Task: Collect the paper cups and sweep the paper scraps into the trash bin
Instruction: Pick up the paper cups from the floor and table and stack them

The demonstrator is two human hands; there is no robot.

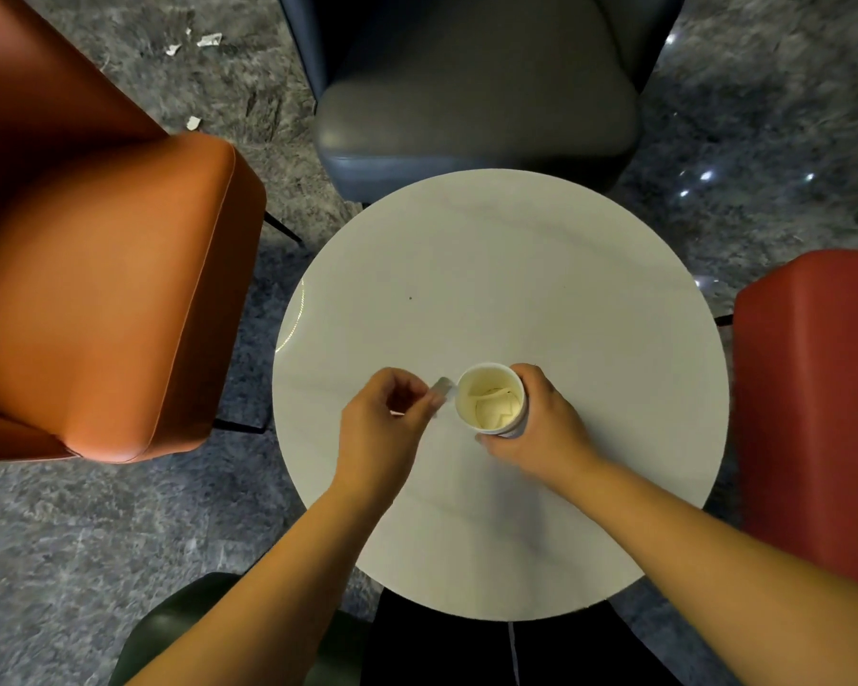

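Paper scrap being fed into a held paper cup, round white table.

Left hand [385, 423]: thumb and fingertips pinch a small blurred paper scrap [442, 389] just beside the cup rim. Right hand [541, 425]: fingers wrapped round the paper cup [492, 399], mouth up, paper already inside, low over the round white table [491, 289]. Advice: hold the cup steady, carry the scrap fully over the mouth before letting go. Further scraps [194, 42] lie on the grey floor [45, 537] beyond the orange armchair [110, 289]. Trash bin not in view.

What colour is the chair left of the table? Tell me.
Orange chair, seen clearly in the head view.
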